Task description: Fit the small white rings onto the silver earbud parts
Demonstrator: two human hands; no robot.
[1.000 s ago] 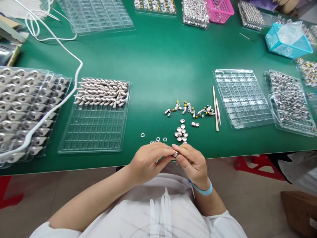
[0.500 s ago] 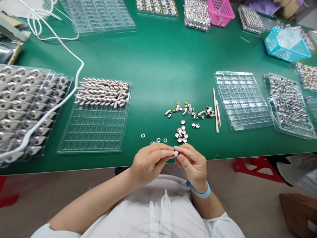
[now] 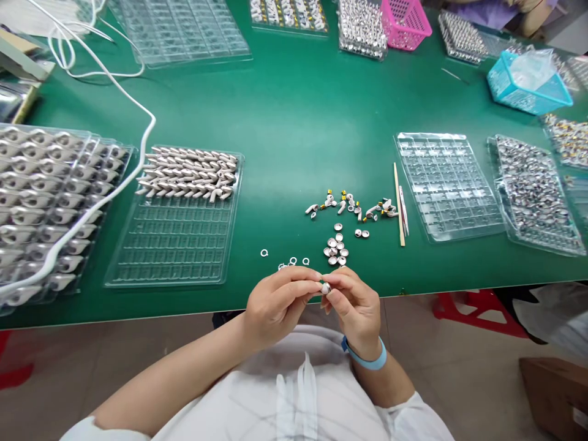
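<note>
At the table's front edge, my left hand (image 3: pixel 278 303) and my right hand (image 3: pixel 356 309) meet fingertip to fingertip. Between them they pinch a small silvery-white rounded part (image 3: pixel 326 288), partly hidden by the fingers. Just beyond the hands lies a cluster of small round metallic caps (image 3: pixel 339 245). White rings (image 3: pixel 293 261) with small tabs rest beyond my left hand, some of them close to the fingers. Farther back are several white earbud-like pieces (image 3: pixel 351 202) with yellow bits on them.
A wooden stick (image 3: pixel 398 205) and tweezers (image 3: pixel 403 210) lie right of the loose pieces. A clear tray (image 3: pixel 450 184) is beyond them; a half-filled tray (image 3: pixel 169 245) sits left. A white cable (image 3: pixel 149 122) crosses the left side. Blue basket (image 3: pixel 528 92) and pink basket (image 3: pixel 407 24) stand behind.
Both hands stay pinched together on the small part, with only a slight shift of the fingers. The whole view has moved a little; the things on the table lie as before.
</note>
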